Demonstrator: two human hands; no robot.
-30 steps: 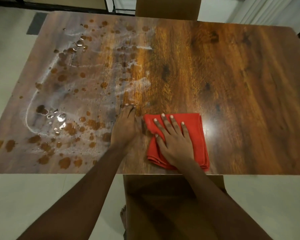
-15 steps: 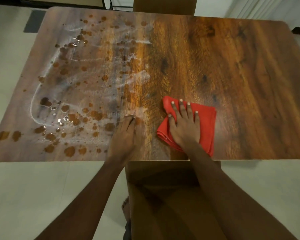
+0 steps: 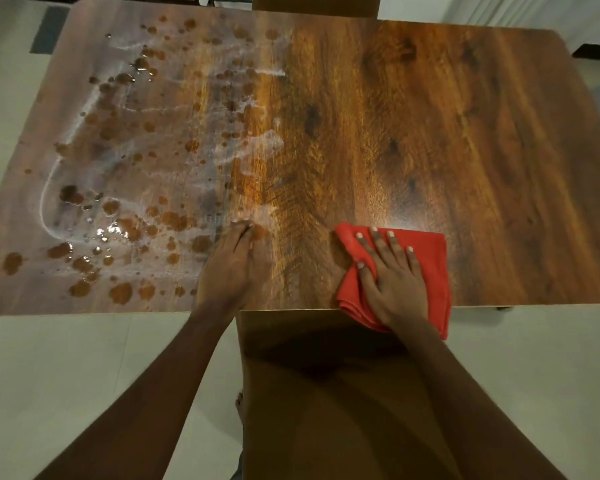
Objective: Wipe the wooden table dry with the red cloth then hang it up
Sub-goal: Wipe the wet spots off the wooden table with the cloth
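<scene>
Since half a second ago, the right hand (image 3: 392, 289) has dragged the red cloth (image 3: 423, 268) back toward the near edge of the wooden table (image 3: 465, 150), so the cloth's lower folds now hang just over that edge. No brand, label or writing can be read anywhere.

The table is a broad rectangle with rounded far corners and a glossy top of streaked orange-brown grain with dark knots. Its right half looks dry and shines under a light reflection; its left half is dulled by a greyish film with curved pale wipe marks and scattered water drops (image 3: 118, 233), round and blotchy, some glinting.

The cloth is soft, matte and folded into a rough square of several layers. The right hand lies flat on it, fingers spread apart, pressing rather than gripping. The left hand (image 3: 227, 268) rests flat on the bare wood at the edge of the wet patch, fingers together, holding nothing.
</scene>
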